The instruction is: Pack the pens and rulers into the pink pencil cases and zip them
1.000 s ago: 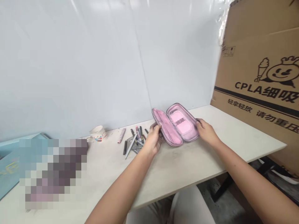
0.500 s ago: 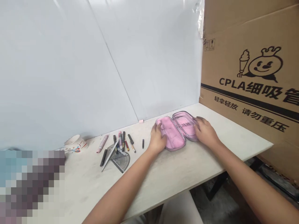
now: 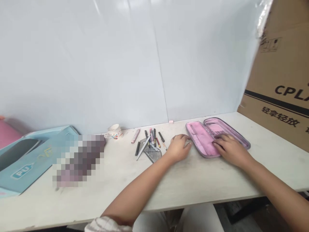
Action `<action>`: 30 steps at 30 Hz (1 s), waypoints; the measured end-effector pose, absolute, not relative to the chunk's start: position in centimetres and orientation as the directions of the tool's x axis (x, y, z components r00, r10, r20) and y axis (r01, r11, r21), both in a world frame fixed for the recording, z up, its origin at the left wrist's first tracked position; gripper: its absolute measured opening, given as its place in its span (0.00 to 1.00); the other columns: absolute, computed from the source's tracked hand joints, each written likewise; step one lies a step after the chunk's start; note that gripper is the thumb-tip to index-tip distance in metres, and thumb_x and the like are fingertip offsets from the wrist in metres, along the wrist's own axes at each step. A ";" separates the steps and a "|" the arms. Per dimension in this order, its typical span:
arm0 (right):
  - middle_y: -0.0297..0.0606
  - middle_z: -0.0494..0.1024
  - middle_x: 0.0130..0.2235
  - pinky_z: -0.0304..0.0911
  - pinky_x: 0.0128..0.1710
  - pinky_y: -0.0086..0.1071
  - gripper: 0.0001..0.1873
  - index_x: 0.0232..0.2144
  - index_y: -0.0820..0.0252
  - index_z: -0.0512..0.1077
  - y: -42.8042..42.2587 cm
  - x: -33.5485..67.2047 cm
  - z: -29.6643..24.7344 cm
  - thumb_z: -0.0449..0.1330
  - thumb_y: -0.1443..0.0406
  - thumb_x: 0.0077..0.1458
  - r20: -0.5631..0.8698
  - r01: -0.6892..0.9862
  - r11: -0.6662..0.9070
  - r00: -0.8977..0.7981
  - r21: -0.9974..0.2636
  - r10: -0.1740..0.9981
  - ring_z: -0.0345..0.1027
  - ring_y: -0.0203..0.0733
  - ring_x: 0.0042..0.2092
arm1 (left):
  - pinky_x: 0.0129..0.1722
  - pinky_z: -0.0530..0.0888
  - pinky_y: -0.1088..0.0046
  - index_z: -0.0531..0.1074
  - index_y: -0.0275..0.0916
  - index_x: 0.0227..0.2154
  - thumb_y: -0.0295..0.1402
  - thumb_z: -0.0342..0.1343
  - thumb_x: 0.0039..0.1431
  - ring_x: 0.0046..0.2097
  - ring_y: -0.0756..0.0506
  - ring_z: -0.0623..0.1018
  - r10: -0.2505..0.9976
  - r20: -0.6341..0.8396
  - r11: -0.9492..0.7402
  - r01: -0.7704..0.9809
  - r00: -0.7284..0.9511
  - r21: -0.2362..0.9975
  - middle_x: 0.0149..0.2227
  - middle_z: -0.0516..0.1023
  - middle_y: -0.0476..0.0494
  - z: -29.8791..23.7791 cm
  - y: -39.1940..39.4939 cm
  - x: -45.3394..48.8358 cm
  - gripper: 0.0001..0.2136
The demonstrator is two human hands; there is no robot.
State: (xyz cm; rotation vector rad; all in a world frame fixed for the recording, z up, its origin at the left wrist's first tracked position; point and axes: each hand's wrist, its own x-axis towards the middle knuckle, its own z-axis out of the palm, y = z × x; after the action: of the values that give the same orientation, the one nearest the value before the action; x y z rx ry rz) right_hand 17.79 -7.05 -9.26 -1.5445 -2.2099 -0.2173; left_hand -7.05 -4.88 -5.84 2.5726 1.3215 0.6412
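A pink pencil case (image 3: 203,141) with a dark zip edge lies unfolded on the table, its two halves side by side. My right hand (image 3: 232,150) rests over its middle and right half, fingers apart and pointing left across the pink lining. Just left of the case, my left hand (image 3: 179,149) hovers near the tabletop, thumb and fingers apart with nothing visible between them. Beside that hand lies a loose group of pens and markers (image 3: 154,137). A clear protractor (image 3: 154,156) and a grey pointed tool (image 3: 143,149) lie among them.
A paper cup (image 3: 115,132) stands by the wall, with a pink marker (image 3: 135,136) to its right. At the left are a blurred dark object (image 3: 84,161) and a light-blue box (image 3: 31,167). A small pink block (image 3: 171,121) touches the wall. A large cardboard carton (image 3: 277,96) borders the right.
The view has swung left, bringing in the blue box. My left hand has come off the case to its left side. My right hand has shifted from the outer edge toward the middle.
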 end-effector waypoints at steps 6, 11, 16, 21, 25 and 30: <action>0.44 0.72 0.43 0.57 0.49 0.42 0.18 0.37 0.61 0.73 -6.9 13.1 -7.2 0.46 0.60 0.57 0.521 0.902 0.417 -0.304 -0.111 0.797 0.61 0.48 0.48 | 0.51 0.62 0.62 0.67 0.37 0.44 0.35 0.45 0.57 0.50 0.39 0.69 0.907 0.403 -0.235 0.942 0.123 0.241 0.45 0.70 0.35 -4.0 -1.9 -18.7 0.14; 0.45 0.73 0.40 0.57 0.49 0.42 0.16 0.34 0.61 0.74 -5.9 6.9 -5.5 0.47 0.62 0.57 0.525 0.857 0.506 -0.387 -0.099 0.758 0.61 0.48 0.47 | 0.48 0.61 0.55 0.65 0.30 0.43 0.40 0.48 0.54 0.51 0.32 0.66 0.936 0.268 0.149 0.946 -0.229 0.288 0.47 0.67 0.23 -4.7 -0.5 -27.2 0.18; 0.45 0.73 0.39 0.56 0.49 0.43 0.15 0.34 0.61 0.73 -4.8 0.7 -4.6 0.47 0.63 0.57 0.486 0.765 0.617 -0.474 -0.186 0.735 0.61 0.47 0.47 | 0.44 0.64 0.59 0.68 0.35 0.29 0.39 0.45 0.56 0.43 0.35 0.73 0.975 0.128 0.100 0.871 -0.183 0.482 0.34 0.74 0.30 -4.9 -1.0 -29.1 0.13; 0.42 0.73 0.43 0.59 0.48 0.41 0.21 0.51 0.59 0.61 -3.5 -4.3 -3.0 0.46 0.57 0.58 0.386 0.551 0.469 -0.268 -0.690 0.883 0.66 0.42 0.45 | 0.26 0.63 0.75 0.64 0.38 0.21 0.47 0.37 0.59 0.24 0.49 0.68 0.996 0.040 -0.075 0.528 0.078 0.846 0.20 0.67 0.47 -2.4 -4.3 -25.3 0.21; 0.38 0.73 0.36 0.66 0.38 0.35 0.23 0.49 0.58 0.62 -3.4 -6.2 -1.9 0.47 0.53 0.56 0.172 0.105 0.200 -0.230 -0.974 0.958 0.69 0.37 0.36 | 0.19 0.55 0.78 0.64 0.36 0.23 0.48 0.48 0.54 0.19 0.54 0.59 0.887 -0.164 0.226 -0.096 0.432 0.969 0.18 0.58 0.53 -0.6 -7.9 -21.6 0.18; 0.32 0.71 0.26 0.65 0.32 0.30 0.18 0.37 0.60 0.70 -5.5 -4.6 -1.4 0.55 0.53 0.51 0.059 -0.151 0.018 -0.271 -0.988 0.961 0.67 0.34 0.29 | 0.22 0.60 0.77 0.64 0.36 0.25 0.45 0.52 0.53 0.21 0.54 0.64 0.818 -0.208 0.386 -0.245 0.536 0.889 0.20 0.63 0.51 -0.4 -10.2 -18.4 0.15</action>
State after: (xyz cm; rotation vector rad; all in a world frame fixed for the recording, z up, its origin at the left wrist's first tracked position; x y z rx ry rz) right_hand -4.56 -5.45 -1.36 -0.9254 -1.3126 1.4451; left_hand -18.38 -10.16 -0.44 0.9363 0.7234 0.7576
